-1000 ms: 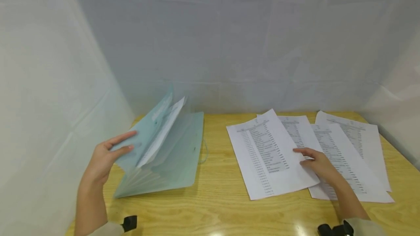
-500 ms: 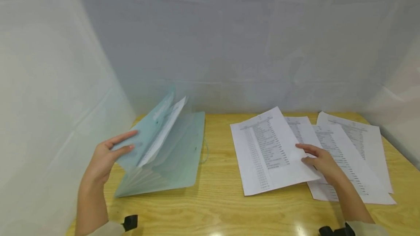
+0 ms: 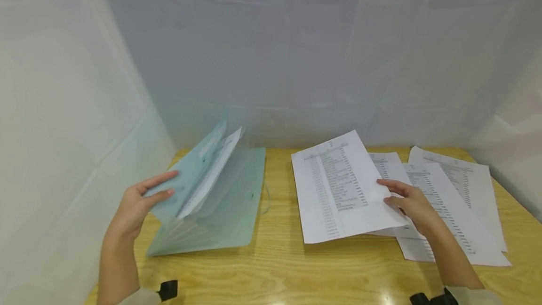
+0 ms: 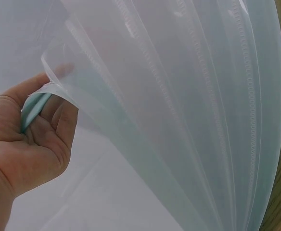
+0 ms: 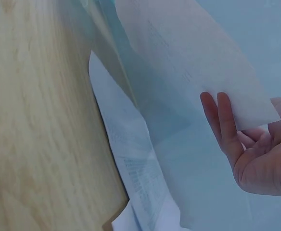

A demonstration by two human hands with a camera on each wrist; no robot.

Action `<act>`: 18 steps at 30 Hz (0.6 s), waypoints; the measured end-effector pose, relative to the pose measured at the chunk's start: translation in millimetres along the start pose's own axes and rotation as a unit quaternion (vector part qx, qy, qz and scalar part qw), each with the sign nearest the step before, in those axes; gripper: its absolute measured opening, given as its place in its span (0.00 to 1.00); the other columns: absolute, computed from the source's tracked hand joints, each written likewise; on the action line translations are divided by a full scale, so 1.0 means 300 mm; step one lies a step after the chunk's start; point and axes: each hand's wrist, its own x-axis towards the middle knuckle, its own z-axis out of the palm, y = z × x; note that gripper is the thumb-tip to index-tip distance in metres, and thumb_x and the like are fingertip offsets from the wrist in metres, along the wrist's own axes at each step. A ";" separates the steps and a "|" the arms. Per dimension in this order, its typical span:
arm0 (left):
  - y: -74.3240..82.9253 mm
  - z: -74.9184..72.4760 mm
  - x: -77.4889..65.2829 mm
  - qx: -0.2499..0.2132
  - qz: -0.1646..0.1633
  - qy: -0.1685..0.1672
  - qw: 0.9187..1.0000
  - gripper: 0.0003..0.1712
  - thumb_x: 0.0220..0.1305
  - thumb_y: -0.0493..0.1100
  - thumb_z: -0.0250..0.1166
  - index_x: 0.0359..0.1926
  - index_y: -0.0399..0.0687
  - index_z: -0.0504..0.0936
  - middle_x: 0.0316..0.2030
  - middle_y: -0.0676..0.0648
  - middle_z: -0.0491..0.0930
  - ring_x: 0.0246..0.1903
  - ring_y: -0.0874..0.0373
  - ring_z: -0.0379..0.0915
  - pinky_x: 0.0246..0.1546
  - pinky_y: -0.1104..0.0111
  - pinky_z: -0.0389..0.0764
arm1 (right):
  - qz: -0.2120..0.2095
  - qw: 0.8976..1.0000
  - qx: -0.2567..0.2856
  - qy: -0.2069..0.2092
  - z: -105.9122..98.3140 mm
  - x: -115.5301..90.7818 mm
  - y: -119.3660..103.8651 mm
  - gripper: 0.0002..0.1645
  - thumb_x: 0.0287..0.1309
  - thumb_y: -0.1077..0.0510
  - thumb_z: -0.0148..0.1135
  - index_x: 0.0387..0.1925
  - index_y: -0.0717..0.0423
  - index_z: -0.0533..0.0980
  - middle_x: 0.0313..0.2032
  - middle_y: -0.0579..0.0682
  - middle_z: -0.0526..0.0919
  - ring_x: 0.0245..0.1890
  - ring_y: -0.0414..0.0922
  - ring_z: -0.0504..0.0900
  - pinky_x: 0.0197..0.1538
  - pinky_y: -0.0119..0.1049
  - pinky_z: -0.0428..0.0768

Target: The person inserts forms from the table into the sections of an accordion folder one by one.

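A light green expanding file folder [image 3: 237,201] stands fanned on the left of the table, with white paper [image 3: 211,173] between its sections. My left hand [image 3: 133,206] grips its raised cover at the left edge, thumb and fingers on either side. In the left wrist view, that hand [image 4: 39,130] curls around the edge beside the clear pleats [image 4: 179,96]. My right hand [image 3: 412,208] pinches a printed sheet [image 3: 343,192] by its right edge, tilted and lifted off the table. The right wrist view has this sheet [image 5: 193,62] between the fingers and thumb of the hand [image 5: 261,159].
More printed sheets [image 3: 449,215] lie overlapping on the right of the wooden table [image 3: 254,272], partly under the right hand and the lifted sheet. An elastic cord [image 3: 267,199] loops from the folder's right edge. White sheeting [image 3: 288,51] encloses the back and sides.
The sheet in my right hand has risen, its lower edge swinging up and left, after a slight shift to the right. My left hand and the folder stay nearly still.
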 end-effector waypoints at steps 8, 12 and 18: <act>-0.035 0.031 -0.020 -0.001 0.002 0.004 1.000 0.27 0.61 0.42 0.63 0.61 0.43 0.71 0.65 0.44 0.58 0.66 0.46 0.41 0.61 0.48 0.44 | -0.029 0.999 0.023 -0.014 -0.004 0.001 -0.016 0.32 0.60 0.63 0.55 0.65 0.63 0.60 0.63 0.66 0.57 0.46 0.47 0.74 0.37 0.33 0.76; -0.031 0.033 -0.022 -0.001 0.001 0.003 1.000 0.28 0.61 0.43 0.63 0.62 0.43 0.70 0.66 0.43 0.57 0.66 0.46 0.40 0.61 0.46 0.43 | -0.036 0.998 0.045 -0.019 -0.005 -0.001 -0.033 0.32 0.60 0.63 0.55 0.65 0.64 0.59 0.62 0.67 0.58 0.38 0.40 0.77 0.35 0.36 0.78; -0.027 0.034 -0.027 0.003 0.003 0.003 1.000 0.28 0.61 0.44 0.63 0.62 0.43 0.70 0.65 0.45 0.58 0.66 0.47 0.41 0.61 0.47 0.44 | -0.037 0.998 0.041 -0.017 0.001 0.003 -0.056 0.32 0.60 0.62 0.56 0.65 0.62 0.60 0.62 0.66 0.59 0.37 0.40 0.77 0.35 0.35 0.78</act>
